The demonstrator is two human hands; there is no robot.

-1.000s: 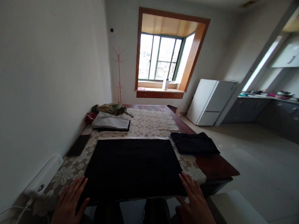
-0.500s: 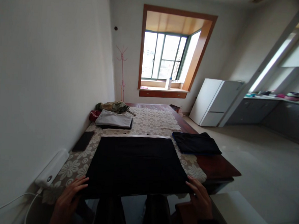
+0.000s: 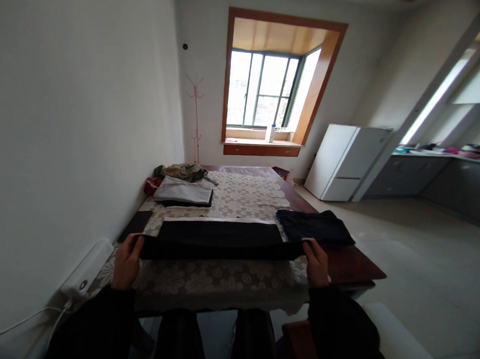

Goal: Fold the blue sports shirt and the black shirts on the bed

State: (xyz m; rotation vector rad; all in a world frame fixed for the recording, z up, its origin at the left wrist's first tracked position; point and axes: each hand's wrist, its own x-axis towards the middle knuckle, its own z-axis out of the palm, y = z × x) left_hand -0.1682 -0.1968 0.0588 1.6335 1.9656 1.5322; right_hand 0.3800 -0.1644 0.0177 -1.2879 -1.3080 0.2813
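Note:
A black piece of cloth (image 3: 220,235), apparently a garment, lies across the table with its near edge lifted. My left hand (image 3: 127,260) pinches the near left corner between thumb and fingers. At the near right corner, my right hand (image 3: 315,262) grips the same cloth. The raised edge stretches between both hands, and a pale strip (image 3: 221,220) shows along the far side. Just beyond the right hand lies a folded dark garment (image 3: 315,226). A folded grey garment (image 3: 184,191) rests on a black one at the back left.
A patterned tablecloth (image 3: 249,191) covers most of the wooden table (image 3: 360,265). A flat dark object (image 3: 135,224) lies near the wall. At the left edge is a white device (image 3: 90,268) with a cable. Crumpled olive cloth (image 3: 183,170) sits behind the grey garment.
Both hands have taken hold of the black cloth's near corners and moved forward and up. Its near edge is folded toward the far side, uncovering the tablecloth in front.

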